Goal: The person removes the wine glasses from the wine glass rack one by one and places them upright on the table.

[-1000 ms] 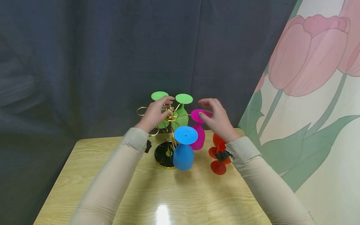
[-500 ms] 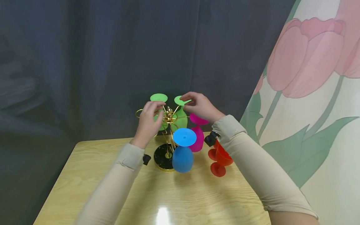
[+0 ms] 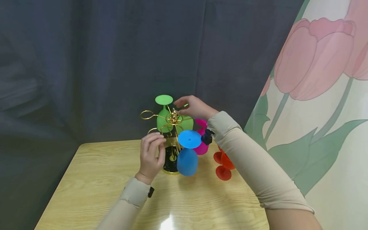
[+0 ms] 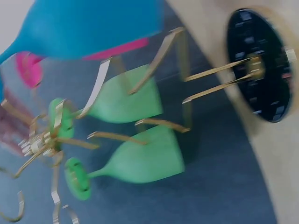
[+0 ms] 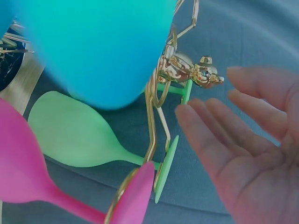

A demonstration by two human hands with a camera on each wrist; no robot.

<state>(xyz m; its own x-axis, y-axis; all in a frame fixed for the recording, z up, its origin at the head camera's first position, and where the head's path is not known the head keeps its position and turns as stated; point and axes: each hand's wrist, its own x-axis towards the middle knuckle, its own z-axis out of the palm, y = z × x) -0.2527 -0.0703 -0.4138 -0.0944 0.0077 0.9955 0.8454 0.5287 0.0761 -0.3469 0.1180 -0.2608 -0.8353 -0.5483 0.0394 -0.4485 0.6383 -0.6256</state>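
Note:
A gold wire glass rack on a round black base (image 3: pixel 169 164) holds plastic goblets hung upside down. My right hand (image 3: pixel 195 108) is over its top, fingers spread beside the gold finial (image 5: pixel 205 75) and holding nothing. The left hand (image 3: pixel 150 156) hovers at the rack's lower left, fingers loosely bent, also holding nothing. On the rack hang a blue goblet (image 3: pixel 187 162) in front, a pink goblet (image 3: pixel 202 149) at the right and two green ones behind, including a left green goblet (image 3: pixel 164 121). My right hand and wrist partly cover the other green goblet and the pink one.
Red goblets (image 3: pixel 223 173) lie at the right of the wooden table (image 3: pixel 95 179), partly behind my right sleeve. An unfilled rack ring (image 3: pixel 147 115) sticks out to the left. A dark curtain (image 3: pixel 129 64) hangs behind, and a tulip-painted wall (image 3: pixel 313 64) stands at the right.
My right hand has moved left from the pink goblet, past a green goblet's foot, to the rack's top. The left hand has left the finial and come down towards me.

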